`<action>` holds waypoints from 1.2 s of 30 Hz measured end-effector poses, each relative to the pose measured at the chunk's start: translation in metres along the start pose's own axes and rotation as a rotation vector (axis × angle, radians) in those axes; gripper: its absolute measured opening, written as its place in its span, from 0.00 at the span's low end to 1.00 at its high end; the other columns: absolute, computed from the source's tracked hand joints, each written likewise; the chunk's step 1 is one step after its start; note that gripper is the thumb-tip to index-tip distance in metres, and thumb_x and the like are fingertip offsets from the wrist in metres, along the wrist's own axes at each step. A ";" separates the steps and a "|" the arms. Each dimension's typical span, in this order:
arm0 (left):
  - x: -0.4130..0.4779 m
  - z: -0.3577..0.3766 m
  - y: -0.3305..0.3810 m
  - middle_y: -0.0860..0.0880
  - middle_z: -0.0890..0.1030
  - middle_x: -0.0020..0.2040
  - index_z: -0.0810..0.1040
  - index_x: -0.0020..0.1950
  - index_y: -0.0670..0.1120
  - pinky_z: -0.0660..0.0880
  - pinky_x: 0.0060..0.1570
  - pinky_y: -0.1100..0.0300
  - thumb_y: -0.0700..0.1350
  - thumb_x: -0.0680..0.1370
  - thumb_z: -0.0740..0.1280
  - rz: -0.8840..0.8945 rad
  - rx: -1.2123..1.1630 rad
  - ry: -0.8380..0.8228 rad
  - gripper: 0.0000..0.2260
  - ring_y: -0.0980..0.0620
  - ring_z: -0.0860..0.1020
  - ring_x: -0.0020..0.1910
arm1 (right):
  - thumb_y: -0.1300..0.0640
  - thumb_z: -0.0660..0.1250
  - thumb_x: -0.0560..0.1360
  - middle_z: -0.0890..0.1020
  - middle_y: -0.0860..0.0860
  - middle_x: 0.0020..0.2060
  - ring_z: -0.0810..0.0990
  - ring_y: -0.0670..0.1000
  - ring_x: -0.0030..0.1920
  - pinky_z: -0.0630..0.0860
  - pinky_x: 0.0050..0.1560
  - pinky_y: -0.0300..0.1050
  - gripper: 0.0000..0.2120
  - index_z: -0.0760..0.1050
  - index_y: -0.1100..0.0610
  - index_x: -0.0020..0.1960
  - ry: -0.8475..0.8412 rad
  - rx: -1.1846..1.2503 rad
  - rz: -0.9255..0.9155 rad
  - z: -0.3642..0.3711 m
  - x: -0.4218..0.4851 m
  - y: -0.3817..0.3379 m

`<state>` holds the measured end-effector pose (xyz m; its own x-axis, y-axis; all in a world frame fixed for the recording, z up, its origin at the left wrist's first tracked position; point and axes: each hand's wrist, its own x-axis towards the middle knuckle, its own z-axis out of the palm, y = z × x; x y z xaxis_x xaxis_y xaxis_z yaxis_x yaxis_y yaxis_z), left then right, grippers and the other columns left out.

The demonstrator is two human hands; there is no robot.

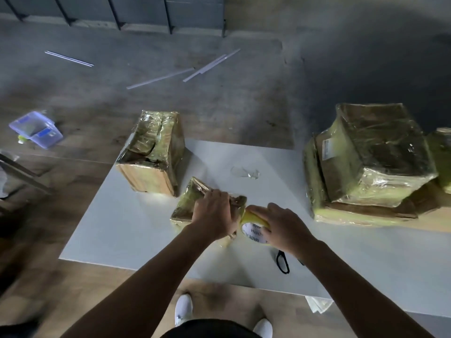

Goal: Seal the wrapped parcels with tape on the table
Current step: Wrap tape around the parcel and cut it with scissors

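midway through one parcel, at a guess, and nowhere near done overall. holding down the small parcel [188, 203] with the left hand [213, 211], fingers curled over its top, near the front middle of the white table [244, 157]. gripping the yellow tape roll [253, 226] in the right hand [285, 225], right up against the parcel's right end, seemingly laying a strip across it. cannot make out a finished strip through the glare, so counting this one as not yet sealed. after that, likely cutting with the scissors [283, 262] lying just beside the right forearm, untouched. beyond, a taller wrapped box [152, 152] at the table's far left corner and a stack of larger wrapped parcels [371, 162] well apart at the right. cannot tell whether either carries tape already, with film and tape looking alike here. also a scrap of clear film [245, 172] loose between them. judging most of the sealing as left to do.
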<state>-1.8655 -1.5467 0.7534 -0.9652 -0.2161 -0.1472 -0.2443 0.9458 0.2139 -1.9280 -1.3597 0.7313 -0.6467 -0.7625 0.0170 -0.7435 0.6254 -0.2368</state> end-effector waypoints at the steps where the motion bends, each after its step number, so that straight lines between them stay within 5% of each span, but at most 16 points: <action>1: 0.001 0.000 0.003 0.44 0.74 0.58 0.71 0.60 0.42 0.71 0.56 0.50 0.58 0.78 0.57 -0.034 0.030 -0.017 0.22 0.44 0.72 0.60 | 0.59 0.67 0.67 0.73 0.52 0.39 0.76 0.57 0.31 0.65 0.35 0.40 0.29 0.68 0.40 0.65 0.014 0.013 0.009 0.000 0.001 -0.002; 5: 0.006 0.000 0.009 0.44 0.72 0.62 0.69 0.63 0.43 0.68 0.58 0.48 0.61 0.77 0.57 -0.127 0.058 -0.023 0.25 0.44 0.70 0.63 | 0.61 0.64 0.70 0.68 0.47 0.42 0.72 0.50 0.37 0.68 0.38 0.40 0.30 0.66 0.40 0.68 -0.002 0.260 0.084 0.010 0.000 -0.003; 9: 0.012 -0.001 0.000 0.45 0.71 0.64 0.67 0.65 0.45 0.68 0.60 0.46 0.68 0.73 0.61 -0.146 0.006 -0.091 0.31 0.44 0.68 0.65 | 0.62 0.64 0.70 0.75 0.49 0.48 0.77 0.49 0.46 0.75 0.49 0.41 0.30 0.64 0.37 0.66 0.081 0.548 0.111 0.026 -0.017 -0.001; 13: 0.015 -0.002 0.000 0.45 0.70 0.65 0.67 0.66 0.45 0.68 0.61 0.46 0.69 0.72 0.62 -0.146 0.009 -0.128 0.33 0.44 0.67 0.66 | 0.58 0.65 0.71 0.71 0.47 0.44 0.75 0.50 0.40 0.72 0.41 0.40 0.28 0.63 0.37 0.66 0.042 0.366 0.106 0.018 -0.031 0.013; 18: 0.019 -0.004 0.005 0.43 0.71 0.64 0.67 0.65 0.43 0.68 0.59 0.46 0.67 0.73 0.61 -0.166 0.037 -0.115 0.32 0.43 0.67 0.66 | 0.50 0.68 0.73 0.75 0.50 0.53 0.80 0.56 0.48 0.73 0.45 0.42 0.23 0.69 0.42 0.67 -0.188 0.178 0.132 0.025 -0.045 0.019; 23: 0.017 -0.005 0.026 0.40 0.68 0.66 0.64 0.68 0.41 0.69 0.57 0.47 0.68 0.71 0.64 -0.228 0.205 -0.170 0.38 0.41 0.67 0.65 | 0.50 0.64 0.76 0.73 0.54 0.58 0.77 0.60 0.55 0.75 0.53 0.50 0.22 0.68 0.46 0.69 -0.250 0.077 0.110 0.040 -0.016 -0.002; 27: 0.013 -0.002 0.036 0.39 0.70 0.62 0.65 0.65 0.40 0.69 0.53 0.50 0.58 0.74 0.64 -0.254 0.301 -0.117 0.28 0.41 0.69 0.61 | 0.45 0.63 0.76 0.75 0.53 0.52 0.76 0.60 0.56 0.62 0.70 0.61 0.19 0.64 0.40 0.66 -0.233 0.100 0.115 0.047 -0.007 -0.011; 29: 0.009 -0.003 0.038 0.39 0.70 0.61 0.66 0.64 0.39 0.70 0.52 0.50 0.57 0.75 0.64 -0.207 0.352 -0.116 0.27 0.41 0.70 0.60 | 0.44 0.63 0.77 0.75 0.52 0.52 0.76 0.58 0.55 0.66 0.68 0.58 0.19 0.66 0.40 0.67 -0.229 0.116 0.130 0.044 -0.007 -0.012; 32: 0.006 -0.011 0.036 0.39 0.69 0.61 0.65 0.66 0.37 0.72 0.54 0.50 0.55 0.75 0.65 -0.157 0.352 -0.138 0.28 0.40 0.70 0.60 | 0.41 0.63 0.76 0.73 0.49 0.50 0.77 0.55 0.51 0.75 0.51 0.47 0.19 0.70 0.41 0.66 -0.203 0.158 0.137 0.036 -0.008 -0.010; 36: 0.004 -0.031 0.024 0.40 0.69 0.61 0.65 0.68 0.39 0.74 0.55 0.49 0.48 0.76 0.64 -0.136 0.225 -0.086 0.23 0.41 0.70 0.62 | 0.41 0.64 0.76 0.68 0.46 0.44 0.77 0.51 0.44 0.71 0.47 0.41 0.18 0.71 0.41 0.65 -0.127 0.229 0.107 0.020 -0.005 -0.015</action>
<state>-1.8784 -1.5322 0.7877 -0.9111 -0.3328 -0.2430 -0.3354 0.9415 -0.0322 -1.9099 -1.3682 0.7154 -0.6824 -0.7178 -0.1381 -0.6049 0.6606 -0.4447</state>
